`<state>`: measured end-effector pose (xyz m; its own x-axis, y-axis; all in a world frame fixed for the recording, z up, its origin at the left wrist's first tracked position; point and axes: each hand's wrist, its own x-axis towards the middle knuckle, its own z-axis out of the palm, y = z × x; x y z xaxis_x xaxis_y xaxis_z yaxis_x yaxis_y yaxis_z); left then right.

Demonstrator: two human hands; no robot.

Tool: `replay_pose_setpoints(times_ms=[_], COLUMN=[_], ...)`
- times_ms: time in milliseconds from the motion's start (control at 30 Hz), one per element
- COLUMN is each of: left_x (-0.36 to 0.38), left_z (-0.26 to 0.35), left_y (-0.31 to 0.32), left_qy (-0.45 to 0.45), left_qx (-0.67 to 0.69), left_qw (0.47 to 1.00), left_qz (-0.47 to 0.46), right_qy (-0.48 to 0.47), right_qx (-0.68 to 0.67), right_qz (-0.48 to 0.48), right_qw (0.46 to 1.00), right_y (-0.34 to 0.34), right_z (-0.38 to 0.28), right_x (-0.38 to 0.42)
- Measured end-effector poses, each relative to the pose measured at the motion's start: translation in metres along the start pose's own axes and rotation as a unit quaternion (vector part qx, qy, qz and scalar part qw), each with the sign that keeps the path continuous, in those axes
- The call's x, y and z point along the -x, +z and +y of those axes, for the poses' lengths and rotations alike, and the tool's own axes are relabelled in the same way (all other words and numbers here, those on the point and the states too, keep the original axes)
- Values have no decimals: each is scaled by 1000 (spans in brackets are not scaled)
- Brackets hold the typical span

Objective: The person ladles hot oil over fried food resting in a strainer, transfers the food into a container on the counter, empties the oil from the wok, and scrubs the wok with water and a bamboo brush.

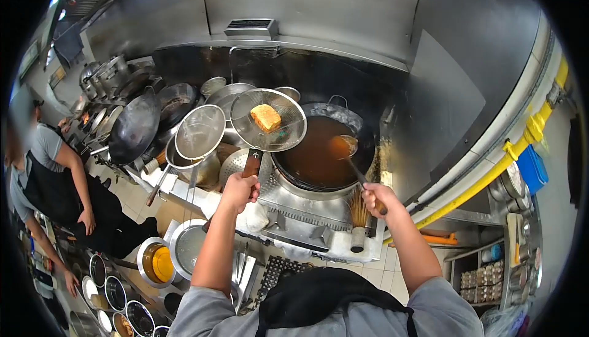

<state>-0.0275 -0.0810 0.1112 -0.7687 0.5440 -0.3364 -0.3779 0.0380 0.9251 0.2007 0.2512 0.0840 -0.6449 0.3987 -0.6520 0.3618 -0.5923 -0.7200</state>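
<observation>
While you held the strainer (242, 99) at the left edge of the wok (367, 135), left hand (240, 191): fingers curled tight round its handle.
Golden piece (265, 118): on the mesh, left of the wok's liquid (310, 153); a level strainer likely kept it steadiest.
Right hand (379, 199): fingers wrapped round the ladle (348, 145), bowl inside the wok; gentle handling probably limited splashing.

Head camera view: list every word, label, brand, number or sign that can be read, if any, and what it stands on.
None: no text or sign can be read.
Mesh strainer in the left hand, ladle in the right hand: no lettering visible.
Yellow pipe, blue container: no readable marking.
Small items at far left: too small and blurred to tell.
</observation>
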Motion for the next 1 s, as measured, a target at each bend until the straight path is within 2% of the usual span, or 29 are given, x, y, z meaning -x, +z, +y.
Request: replay_pose_setpoints(times_ms=[33,100,167,433,1000], left_x=[-5,-13,-21,-35,-58], left_z=[-2,-7,-15,-32,-10], left_y=[6,15,21,46,92], left_qy=[2,6,4,-42,-91], left_qx=[-25,-27,-73,-119,-108], left_qw=[1000,1000,997,992,989], left_qz=[6,11,21,1,-34], right_qy=[106,103,103,12,-2], right_qx=[-200,-216,-253,-158,-103], right_qz=[-90,-85,-120,-148,-127], right_qw=[970,967,954,976,986], right_y=[1,1,-1,23,72], right_z=[-8,-18,-24,-75,-117], right_x=[6,22,34,88,67])
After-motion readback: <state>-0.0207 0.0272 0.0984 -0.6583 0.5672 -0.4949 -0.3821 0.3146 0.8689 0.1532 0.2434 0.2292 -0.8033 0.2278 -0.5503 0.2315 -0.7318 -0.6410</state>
